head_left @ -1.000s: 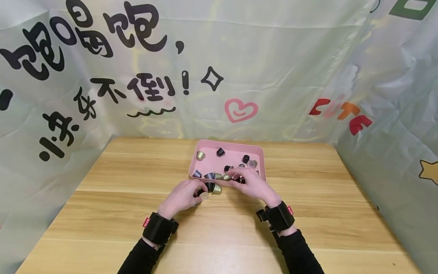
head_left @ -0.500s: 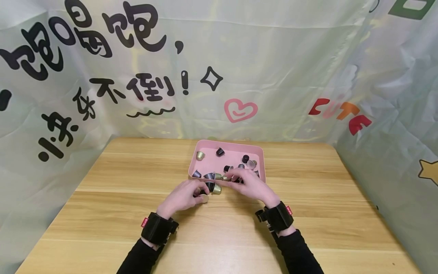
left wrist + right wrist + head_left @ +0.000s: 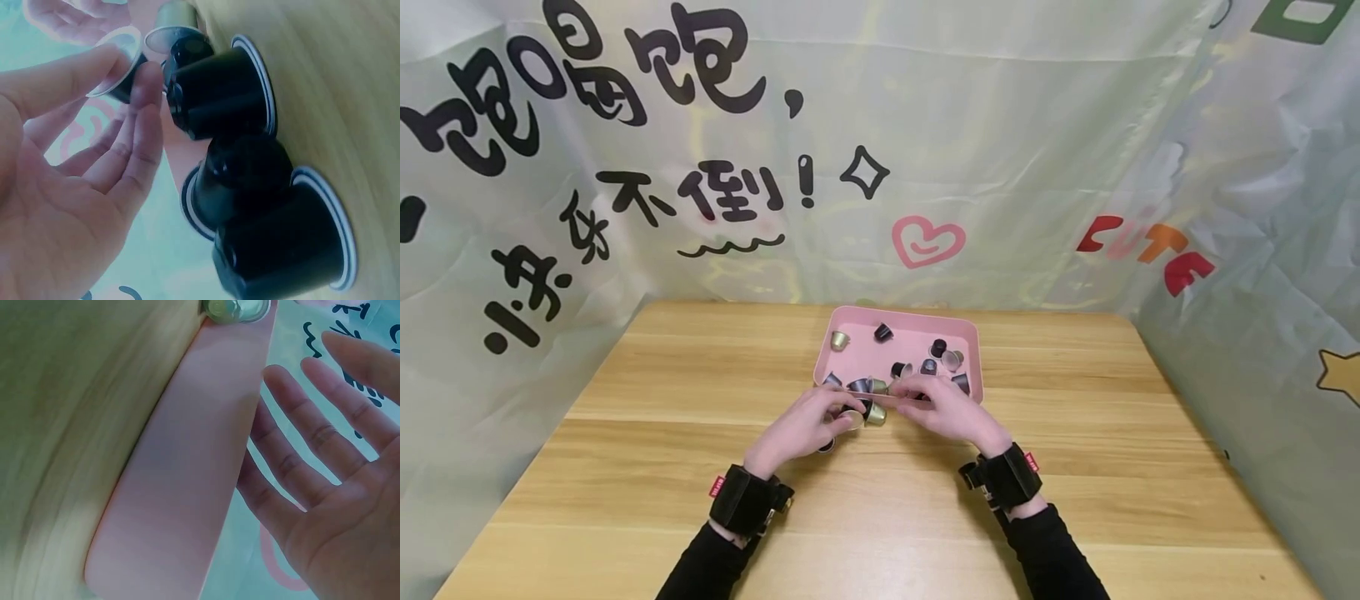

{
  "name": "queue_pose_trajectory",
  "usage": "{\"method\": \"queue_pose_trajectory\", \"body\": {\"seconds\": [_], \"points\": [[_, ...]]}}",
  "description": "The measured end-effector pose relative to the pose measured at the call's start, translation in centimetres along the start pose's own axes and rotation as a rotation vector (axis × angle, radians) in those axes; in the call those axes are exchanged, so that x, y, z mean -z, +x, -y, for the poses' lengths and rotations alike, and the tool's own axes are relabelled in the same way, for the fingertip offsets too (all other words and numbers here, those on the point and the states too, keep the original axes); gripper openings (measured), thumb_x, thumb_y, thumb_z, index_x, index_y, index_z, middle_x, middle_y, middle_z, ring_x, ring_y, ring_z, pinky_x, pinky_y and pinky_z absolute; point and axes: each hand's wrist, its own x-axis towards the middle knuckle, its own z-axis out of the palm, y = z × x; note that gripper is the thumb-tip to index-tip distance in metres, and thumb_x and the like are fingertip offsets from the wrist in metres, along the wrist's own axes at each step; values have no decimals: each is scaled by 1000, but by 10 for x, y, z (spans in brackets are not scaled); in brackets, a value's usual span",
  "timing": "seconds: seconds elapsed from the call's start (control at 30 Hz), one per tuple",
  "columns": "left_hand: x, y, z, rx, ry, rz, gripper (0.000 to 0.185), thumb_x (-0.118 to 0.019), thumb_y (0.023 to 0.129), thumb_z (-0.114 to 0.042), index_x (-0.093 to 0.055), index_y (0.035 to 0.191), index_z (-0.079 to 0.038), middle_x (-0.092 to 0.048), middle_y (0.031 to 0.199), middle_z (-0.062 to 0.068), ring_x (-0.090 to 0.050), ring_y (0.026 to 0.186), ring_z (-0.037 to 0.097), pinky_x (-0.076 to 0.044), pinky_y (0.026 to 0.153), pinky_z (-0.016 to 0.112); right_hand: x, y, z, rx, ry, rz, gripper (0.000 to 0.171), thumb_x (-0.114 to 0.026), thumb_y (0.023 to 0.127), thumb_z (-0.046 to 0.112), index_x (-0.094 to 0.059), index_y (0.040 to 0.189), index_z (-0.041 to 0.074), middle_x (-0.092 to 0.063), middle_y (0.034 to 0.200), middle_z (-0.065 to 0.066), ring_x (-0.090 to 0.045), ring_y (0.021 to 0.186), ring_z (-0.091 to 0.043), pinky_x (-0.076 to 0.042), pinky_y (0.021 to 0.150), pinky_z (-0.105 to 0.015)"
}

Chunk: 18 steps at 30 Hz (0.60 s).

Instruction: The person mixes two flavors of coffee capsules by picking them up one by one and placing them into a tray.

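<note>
In the left wrist view, my left hand (image 3: 801, 427) pinches a black coffee capsule (image 3: 128, 40) by its pale-lidded end, between thumb and fingers. It is above the table, just in front of the pink tray (image 3: 857, 357). Beside that hand lie several capsules on the wood, among them black ones (image 3: 220, 94) and a gold one (image 3: 876, 414). My right hand (image 3: 951, 410) reaches over the tray's near rim with fingers spread and nothing seen in its grasp. Its fingertips are close to the tray wall (image 3: 181, 444); contact is unclear.
Inside the tray, several capsules lie scattered: a gold capsule (image 3: 839, 340) at back left, a black capsule (image 3: 883, 332) at the back, others at right and along the near wall. The wooden table (image 3: 1060, 467) meets a printed cloth backdrop (image 3: 1000, 167) behind.
My left hand has shifted slightly right and up with the capsule, uncovering a black capsule below it. My right hand has lowered slightly toward the near rim, exposing more capsules at the tray's right.
</note>
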Motion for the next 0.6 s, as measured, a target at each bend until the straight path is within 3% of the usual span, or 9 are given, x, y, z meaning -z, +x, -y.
{"method": "queue_pose_trajectory", "body": {"seconds": [0.33, 0.6], "points": [[-6, -1, -3, -9, -7, -18, 23, -66, 97, -15, -72, 118, -12, -66, 114, 7, -60, 96, 15, -51, 84, 30, -1, 0, -1, -9, 11, 16, 23, -65, 97, 13, -70, 119, 9, -73, 118, -5, -67, 112, -22, -55, 97, -43], [-6, 2, -1, 28, -13, -47, 26, -67, 95, -10, -72, 120, -10, -64, 102, 3, -54, 87, 11, -49, 78, 25, 1, -1, 0, -14, 25, 19, 23, -65, 97, 12, -70, 119, 7, -73, 117, -7, -67, 110, -21, -54, 97, -43]]}}
